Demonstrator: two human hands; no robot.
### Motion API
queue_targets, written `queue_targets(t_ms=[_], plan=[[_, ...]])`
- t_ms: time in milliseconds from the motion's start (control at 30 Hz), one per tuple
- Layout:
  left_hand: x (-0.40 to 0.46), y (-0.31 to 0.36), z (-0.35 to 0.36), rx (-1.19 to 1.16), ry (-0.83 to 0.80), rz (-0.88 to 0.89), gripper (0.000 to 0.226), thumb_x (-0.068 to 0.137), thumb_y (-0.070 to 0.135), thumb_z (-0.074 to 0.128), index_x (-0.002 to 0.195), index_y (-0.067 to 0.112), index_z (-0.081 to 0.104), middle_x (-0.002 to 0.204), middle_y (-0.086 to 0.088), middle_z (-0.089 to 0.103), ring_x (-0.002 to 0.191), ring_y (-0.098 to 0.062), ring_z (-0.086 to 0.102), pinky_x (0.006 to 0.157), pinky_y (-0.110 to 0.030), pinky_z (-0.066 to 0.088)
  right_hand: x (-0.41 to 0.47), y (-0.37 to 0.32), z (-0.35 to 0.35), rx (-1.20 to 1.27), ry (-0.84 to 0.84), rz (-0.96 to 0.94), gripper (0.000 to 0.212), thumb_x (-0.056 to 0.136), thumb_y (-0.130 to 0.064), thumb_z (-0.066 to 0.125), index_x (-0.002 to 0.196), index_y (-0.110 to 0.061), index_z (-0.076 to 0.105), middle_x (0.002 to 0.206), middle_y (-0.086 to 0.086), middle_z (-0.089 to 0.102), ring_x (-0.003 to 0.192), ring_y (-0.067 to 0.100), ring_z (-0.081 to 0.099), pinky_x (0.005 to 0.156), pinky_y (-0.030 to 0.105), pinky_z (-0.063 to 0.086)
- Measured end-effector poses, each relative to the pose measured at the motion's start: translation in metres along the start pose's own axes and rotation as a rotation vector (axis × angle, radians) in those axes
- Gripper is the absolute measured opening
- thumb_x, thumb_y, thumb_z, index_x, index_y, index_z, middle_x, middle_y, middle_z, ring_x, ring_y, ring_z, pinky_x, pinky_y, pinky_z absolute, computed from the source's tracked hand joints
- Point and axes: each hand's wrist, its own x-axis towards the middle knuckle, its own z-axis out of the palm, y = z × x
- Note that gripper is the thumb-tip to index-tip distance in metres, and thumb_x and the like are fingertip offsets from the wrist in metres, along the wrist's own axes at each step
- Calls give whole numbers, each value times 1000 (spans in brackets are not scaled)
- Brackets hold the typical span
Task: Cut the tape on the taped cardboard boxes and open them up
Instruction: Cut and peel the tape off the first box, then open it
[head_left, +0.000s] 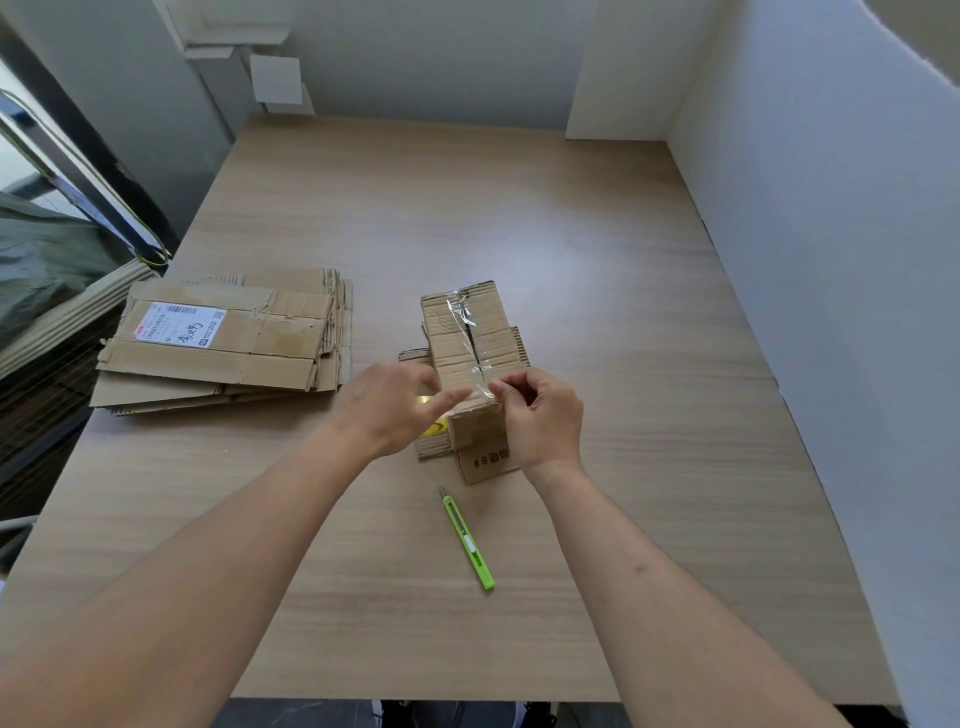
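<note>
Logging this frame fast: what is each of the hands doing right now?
Left hand: open, fingers extended against the cardboard box, holding nothing.
Right hand: fingers curled, pinching the clear tape at the box's near edge.

Wooden table (597, 270), pale grain. White walls (810, 218) behind and at right. Dark green fabric (47, 260) at left (folds visible), beside metal rails (78, 171).

One taped box (470, 358), one green knife (466, 538), one stack of flattened cartons (228, 343), two hands.

Pale wood-grain table (519, 218) against white walls (810, 218), dark metal railing (78, 171) at left.
</note>
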Motion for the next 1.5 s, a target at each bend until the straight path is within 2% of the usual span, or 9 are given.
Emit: queue_targets(t_ms=[167, 367, 533, 600, 700, 800, 967, 1267, 1500], plan=[[-5, -11, 0, -180, -249, -16, 19, 97, 38, 63, 112, 28, 66, 69, 7, 70, 63, -13, 69, 67, -37, 60, 11, 13, -15, -42, -25, 81, 10, 87, -21, 80, 78, -19, 76, 64, -8, 68, 63, 11, 63, 68, 31, 55], [-6, -10, -4, 127, -216, -166, 49, 90, 77, 54, 92, 28, 64, 51, 8, 68, 42, -3, 63, 64, -28, 58, 15, 22, -25, -81, -29, 71, 12, 87, -19, 80, 77, -23, 75, 65, -10, 68, 63, 9, 61, 65, 28, 51], [-7, 0, 8, 17, -237, -124, 40, 103, 53, 52, 137, 34, 55, 78, 6, 70, 73, -15, 73, 76, -30, 54, 20, 31, -32, -131, -40, 81, 12, 89, -23, 79, 78, -20, 74, 68, -10, 67, 63, 6, 57, 66, 25, 48], [-5, -3, 12, 164, -155, -140, 55, 100, 63, 51, 148, 35, 50, 103, 0, 76, 96, -21, 73, 85, -34, 54, 23, 32, -36, -136, -26, 82, 12, 89, -22, 78, 79, -20, 74, 68, -11, 67, 63, 4, 56, 65, 25, 46], [-1, -7, 18, 202, -90, -164, 71, 92, 76, 49, 150, 36, 49, 113, -2, 75, 103, -22, 71, 86, -37, 56, 30, 39, -38, -133, -25, 119, 13, 89, -23, 78, 78, -21, 73, 68, -7, 69, 65, 11, 61, 68, 32, 53], [2, -7, 26, 220, -70, -120, 70, 93, 76, 45, 155, 44, 37, 109, -2, 74, 103, -25, 69, 74, -37, 56, 35, 45, -36, -110, -41, 176, 14, 89, -24, 79, 76, -22, 72, 69, -5, 71, 69, 18, 67, 73, 39, 59], [5, -6, 38, 222, -106, -131, 65, 97, 72, 43, 157, 54, 24, 68, 7, 52, 90, -23, 68, 69, -35, 54, 42, 55, -33, 9, -63, 263, 18, 89, -18, 78, 73, -24, 71, 68, -2, 73, 74, 23, 73, 79, 48, 62], [9, -17, 49, 183, -62, -127, 56, 99, 66, 47, 153, 54, 35, 104, -1, 73, 92, -22, 69, 67, -33, 45, 45, 48, -25, 230, -96, 364, 18, 95, -2, 70, 78, -9, 67, 76, 8, 69, 79, 28, 77, 72, 40, 65], [13, -20, 54, 150, -59, -133, 56, 97, 68, 51, 150, 56, 39, 81, 2, 66, 92, -22, 69, 66, -32, 43, 49, 60, -26, 237, -133, 383, 14, 94, -3, 72, 80, -6, 70, 77, 13, 72, 72, 23, 74, 70, 35, 64]])
